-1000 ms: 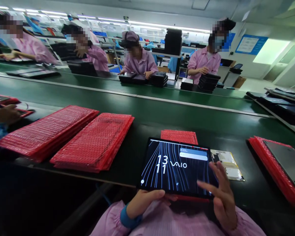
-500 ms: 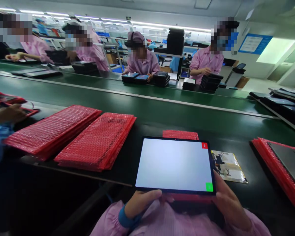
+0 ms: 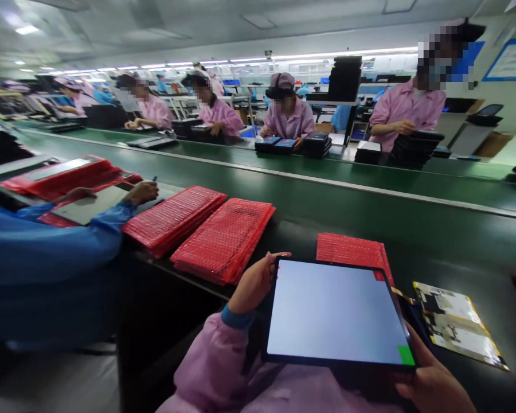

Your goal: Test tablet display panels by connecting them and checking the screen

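A tablet screen (image 3: 333, 315) is lit plain white in a black frame. It has a red square at its upper right, a green one at its lower right and small red marks near its upper left corner. My left hand (image 3: 255, 281) grips its left edge, with a finger at the top corner. My right hand (image 3: 432, 373) holds the lower right edge, its fingers partly hidden underneath. A flat cable (image 3: 403, 295) runs from the screen's right side towards a thin panel of battery cells and circuit board (image 3: 456, 321) on the bench.
Red bubble-wrap sleeves (image 3: 352, 250) lie behind the screen. Two more stacks (image 3: 226, 238) lie to the left, beside a co-worker's blue sleeve (image 3: 105, 229). A green conveyor belt (image 3: 292, 192) crosses ahead; people in pink work beyond it.
My left hand has moved from the screen's bottom edge up to its left edge. Small red marks now show at the screen's upper left. The view has swung left.
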Tool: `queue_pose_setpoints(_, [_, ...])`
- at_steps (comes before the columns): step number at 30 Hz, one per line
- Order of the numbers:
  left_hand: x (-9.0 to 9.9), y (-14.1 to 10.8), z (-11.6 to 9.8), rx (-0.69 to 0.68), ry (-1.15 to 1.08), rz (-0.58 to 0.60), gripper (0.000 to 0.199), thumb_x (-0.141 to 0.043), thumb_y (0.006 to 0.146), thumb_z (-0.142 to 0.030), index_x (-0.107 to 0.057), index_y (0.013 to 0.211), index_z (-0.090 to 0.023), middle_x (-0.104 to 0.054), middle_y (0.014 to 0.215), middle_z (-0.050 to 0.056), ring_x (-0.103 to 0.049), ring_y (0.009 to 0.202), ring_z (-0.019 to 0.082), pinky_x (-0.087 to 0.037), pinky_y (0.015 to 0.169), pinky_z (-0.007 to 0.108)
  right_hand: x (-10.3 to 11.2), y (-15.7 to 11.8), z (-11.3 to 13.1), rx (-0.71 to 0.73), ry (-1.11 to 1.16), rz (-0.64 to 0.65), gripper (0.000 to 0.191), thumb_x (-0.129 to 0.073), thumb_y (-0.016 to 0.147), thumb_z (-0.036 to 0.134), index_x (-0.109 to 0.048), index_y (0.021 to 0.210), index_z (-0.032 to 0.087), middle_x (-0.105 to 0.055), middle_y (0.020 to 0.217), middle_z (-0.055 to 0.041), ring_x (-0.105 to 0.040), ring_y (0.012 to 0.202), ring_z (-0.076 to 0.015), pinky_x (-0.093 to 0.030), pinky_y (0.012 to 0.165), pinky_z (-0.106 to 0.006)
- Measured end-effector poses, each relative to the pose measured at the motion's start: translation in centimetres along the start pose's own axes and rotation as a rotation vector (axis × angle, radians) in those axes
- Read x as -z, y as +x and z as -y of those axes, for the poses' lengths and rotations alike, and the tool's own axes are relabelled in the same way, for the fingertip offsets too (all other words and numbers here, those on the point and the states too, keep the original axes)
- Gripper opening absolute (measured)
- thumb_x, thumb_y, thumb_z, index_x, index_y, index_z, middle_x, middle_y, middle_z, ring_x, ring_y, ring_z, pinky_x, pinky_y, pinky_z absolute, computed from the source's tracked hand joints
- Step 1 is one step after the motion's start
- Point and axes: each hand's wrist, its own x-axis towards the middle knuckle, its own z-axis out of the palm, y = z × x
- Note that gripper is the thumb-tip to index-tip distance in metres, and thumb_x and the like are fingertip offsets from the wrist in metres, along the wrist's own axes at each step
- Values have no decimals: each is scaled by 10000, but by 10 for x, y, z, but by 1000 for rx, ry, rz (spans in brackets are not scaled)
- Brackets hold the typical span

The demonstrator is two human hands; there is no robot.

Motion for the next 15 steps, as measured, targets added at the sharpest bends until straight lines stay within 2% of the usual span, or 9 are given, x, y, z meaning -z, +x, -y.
queue_pose_setpoints(2, [8, 10, -12, 12, 50, 10, 475, -610, 820, -529, -702, 1072, -137, -694, 744, 47, -606, 569, 124, -444, 464, 188, -2, 2, -3, -37, 7, -19, 737, -851, 335, 149, -738, 984, 482, -753, 990, -27, -704, 727, -350, -557, 502, -352])
queue_pose_setpoints(4, [12, 17, -21, 27, 125, 28, 475, -710, 737, -485, -702, 1041, -120, -668, 715, 36, -576, 529, 101, -410, 421, 167, -6, 1, -4, -41, 1, -79, 753, -846, 293, 120, -745, 939, 495, -748, 1016, 1, -701, 764, -392, -570, 514, -390])
queue_pose_setpoints(6, [12, 25, -27, 24, 217, 38, 441, -757, 691, -413, -707, 1009, -111, -658, 700, 26, -569, 524, 96, -417, 422, 165, -13, -1, -2, -34, -1, -157, 764, -837, 253, 87, -755, 896, 490, -740, 1048, 27, -692, 799, -435, -586, 517, -438])
queue_pose_setpoints(9, [5, 38, -30, -33, 376, 15, 331, -725, 717, -341, -715, 956, -112, -665, 686, 29, -601, 554, 132, -485, 480, 219, -22, -4, 1, -18, 15, -184, 766, -843, 253, 73, -761, 903, 470, -716, 1119, 46, -678, 870, -458, -604, 535, -474])
queue_pose_setpoints(11, [-6, 42, -28, -126, 483, -50, 206, -681, 758, -255, -718, 922, -135, -705, 782, 62, -663, 732, 198, -558, 666, 316, -28, -4, 2, 19, 32, -197, 747, -843, 250, 64, -771, 892, 440, -725, 1097, 47, -689, 851, -427, -610, 519, -442])
queue_pose_setpoints(12, [-13, 41, -27, -179, 522, -93, 140, -652, 779, -202, -720, 890, -151, -722, 895, 86, -664, 908, 239, -547, 823, 379, -30, -4, 2, 38, 42, -209, 731, -841, 245, 59, -777, 876, 423, -735, 1068, 46, -698, 818, -406, -609, 505, -418])
queue_pose_setpoints(14, [-31, 30, -24, -307, 648, -147, 152, -584, 811, -104, -720, 806, -170, -681, 1172, 106, -496, 1265, 285, -360, 1097, 474, -35, -2, 2, 56, 63, -225, 698, -841, 243, 60, -785, 851, 400, -753, 1010, 38, -710, 760, -373, -605, 493, -374])
queue_pose_setpoints(15, [-41, 21, -24, -368, 725, -125, 197, -556, 817, -66, -716, 771, -170, -641, 1265, 100, -400, 1355, 285, -255, 1160, 488, -37, 0, 2, 53, 72, -216, 689, -844, 251, 65, -785, 852, 397, -758, 997, 34, -713, 751, -366, -605, 500, -363])
